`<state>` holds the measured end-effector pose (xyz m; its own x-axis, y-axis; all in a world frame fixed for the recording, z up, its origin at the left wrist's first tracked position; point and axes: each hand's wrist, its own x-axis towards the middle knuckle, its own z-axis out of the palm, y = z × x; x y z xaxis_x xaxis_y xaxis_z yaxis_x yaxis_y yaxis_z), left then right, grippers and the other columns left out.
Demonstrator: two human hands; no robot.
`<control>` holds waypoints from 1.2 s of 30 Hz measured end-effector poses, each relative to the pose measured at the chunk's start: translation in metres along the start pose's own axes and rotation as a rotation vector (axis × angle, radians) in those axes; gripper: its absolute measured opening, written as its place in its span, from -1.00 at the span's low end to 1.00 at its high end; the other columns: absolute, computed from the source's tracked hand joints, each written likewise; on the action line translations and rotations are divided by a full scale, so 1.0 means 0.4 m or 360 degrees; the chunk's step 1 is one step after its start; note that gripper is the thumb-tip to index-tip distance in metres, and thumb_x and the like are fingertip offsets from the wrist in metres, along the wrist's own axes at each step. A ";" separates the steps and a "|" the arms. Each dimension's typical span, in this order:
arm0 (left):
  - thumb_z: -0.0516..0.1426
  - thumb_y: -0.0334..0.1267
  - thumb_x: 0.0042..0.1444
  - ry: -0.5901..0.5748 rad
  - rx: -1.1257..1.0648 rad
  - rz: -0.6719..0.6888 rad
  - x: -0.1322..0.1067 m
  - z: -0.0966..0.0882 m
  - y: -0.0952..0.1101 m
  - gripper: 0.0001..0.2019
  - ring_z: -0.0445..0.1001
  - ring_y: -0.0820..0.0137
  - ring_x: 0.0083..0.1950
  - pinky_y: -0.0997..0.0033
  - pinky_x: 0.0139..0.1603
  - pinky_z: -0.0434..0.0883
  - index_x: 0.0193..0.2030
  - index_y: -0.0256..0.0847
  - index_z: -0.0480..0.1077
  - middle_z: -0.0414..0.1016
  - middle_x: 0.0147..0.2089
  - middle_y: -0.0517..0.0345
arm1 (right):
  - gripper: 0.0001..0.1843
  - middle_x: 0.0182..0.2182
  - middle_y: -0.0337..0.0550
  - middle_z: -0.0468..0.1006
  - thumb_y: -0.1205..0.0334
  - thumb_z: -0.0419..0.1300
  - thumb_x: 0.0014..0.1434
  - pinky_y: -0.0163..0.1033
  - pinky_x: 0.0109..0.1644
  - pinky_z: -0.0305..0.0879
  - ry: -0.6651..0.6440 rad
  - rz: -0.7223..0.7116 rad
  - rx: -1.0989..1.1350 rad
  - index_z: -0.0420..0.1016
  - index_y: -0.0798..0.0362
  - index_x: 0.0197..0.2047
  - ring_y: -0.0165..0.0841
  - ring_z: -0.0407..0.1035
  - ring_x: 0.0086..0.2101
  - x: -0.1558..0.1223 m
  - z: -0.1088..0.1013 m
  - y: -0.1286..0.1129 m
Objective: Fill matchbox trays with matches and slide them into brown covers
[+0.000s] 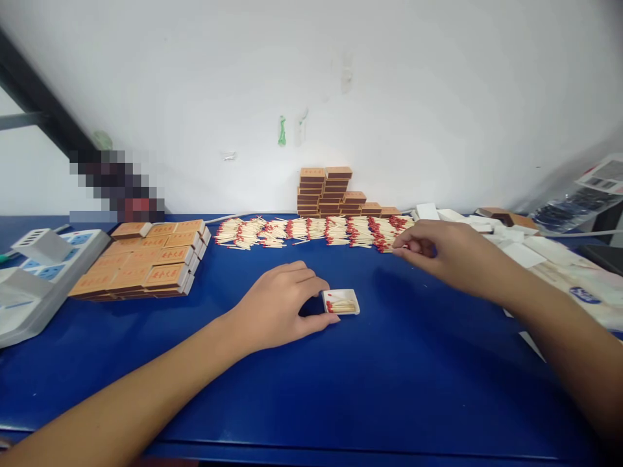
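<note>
Blue desk (370, 402): glossy and flat beneath both arms, reaching to the wall beyond the hands.
Left hand (285, 299): lightly grasping the left end of a small white rectangular cardboard tray (346, 294), thumb along the near side and fingers at the far left corner, probably to keep so light a thing from sliding.
Tray's place: on the desk just right of the left hand's fingertips, nearer the person than the right hand.
Tray's direction: hollow side up, long axis running left to right, one short end towards the left palm.
Matches inside (344, 307): pale wooden sticks lying along that axis by the near wall, red heads towards the left hand.
Orange-and-brown matchboxes (141, 259): a tight layered block left of and beyond the left hand, seemingly kept clear of the work space.
Right hand (419, 246): fingers bent and tips drawn together at the row's right end; I cannot tell whether they pinch a match.
Row of loose red-tipped matches (292, 230): beyond the left hand, stretching left to right, most sticks roughly lengthwise, perhaps spread for easy picking.
White cardboard pieces (523, 254): heaped right of the right hand.
Stepped stack of brown-sided boxes (311, 192): beyond the row, against the wall, which likely backs it.
</note>
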<state>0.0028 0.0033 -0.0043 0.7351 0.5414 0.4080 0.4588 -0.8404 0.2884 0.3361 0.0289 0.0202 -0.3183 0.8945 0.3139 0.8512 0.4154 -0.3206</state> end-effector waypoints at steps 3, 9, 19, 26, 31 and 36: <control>0.35 -0.07 0.31 0.0003 0.0005 0.0009 -0.001 -0.002 0.000 -0.69 0.55 0.25 -0.14 0.25 -0.12 0.48 0.00 -0.28 0.59 0.64 -0.20 0.08 | -0.70 -0.40 -0.03 0.63 -0.07 0.23 0.26 -0.09 -0.30 0.25 -0.0104 0.0036 -0.0043 0.66 -0.05 -0.28 -0.16 0.44 -0.39 0.008 -0.005 0.064; 0.34 -0.06 0.32 -0.0004 0.0003 -0.0007 -0.004 -0.004 0.001 -0.70 0.55 0.26 -0.14 0.27 -0.12 0.48 0.02 -0.24 0.59 0.64 -0.19 0.08 | -0.65 -0.39 -0.06 0.63 -0.12 0.23 0.27 -0.11 -0.29 0.27 -0.0253 0.0080 0.0039 0.64 -0.03 -0.28 -0.19 0.44 -0.41 0.015 0.015 0.077; 0.35 -0.06 0.31 -0.0011 0.0005 -0.0005 -0.003 -0.004 -0.001 -0.70 0.55 0.25 -0.14 0.26 -0.12 0.47 0.00 -0.24 0.59 0.63 -0.20 0.09 | -0.65 -0.40 -0.09 0.63 -0.10 0.21 0.32 -0.14 -0.31 0.26 -0.0208 0.0011 0.0031 0.65 -0.04 -0.28 -0.22 0.44 -0.41 0.015 0.029 0.087; 0.34 -0.05 0.32 -0.0009 -0.0002 0.0002 -0.004 -0.004 -0.002 -0.69 0.55 0.25 -0.13 0.27 -0.12 0.48 0.02 -0.24 0.58 0.63 -0.19 0.08 | -0.63 -0.40 -0.11 0.62 -0.13 0.19 0.36 -0.15 -0.32 0.24 -0.0214 -0.0001 0.0024 0.65 -0.06 -0.25 -0.23 0.43 -0.42 0.016 0.027 0.082; 0.33 -0.05 0.33 -0.0002 0.0005 0.0001 -0.005 -0.005 -0.001 -0.70 0.56 0.25 -0.13 0.27 -0.11 0.48 0.04 -0.23 0.57 0.63 -0.18 0.07 | -0.65 -0.40 -0.08 0.62 -0.11 0.19 0.33 -0.14 -0.31 0.26 -0.0188 -0.0011 0.0026 0.64 -0.04 -0.24 -0.21 0.43 -0.41 0.016 0.026 0.082; 0.35 -0.06 0.31 -0.0017 0.0008 -0.0003 -0.005 -0.005 -0.001 -0.70 0.55 0.25 -0.14 0.28 -0.12 0.47 0.03 -0.23 0.58 0.63 -0.19 0.09 | -0.61 -0.39 -0.10 0.63 -0.17 0.19 0.34 -0.14 -0.30 0.27 -0.0174 -0.0004 0.0067 0.65 -0.05 -0.24 -0.21 0.44 -0.40 0.014 0.029 0.091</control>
<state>0.0001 0.0025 -0.0035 0.7394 0.5428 0.3984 0.4629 -0.8395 0.2845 0.3603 0.0509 0.0001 -0.3658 0.9052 0.2164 0.8328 0.4222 -0.3581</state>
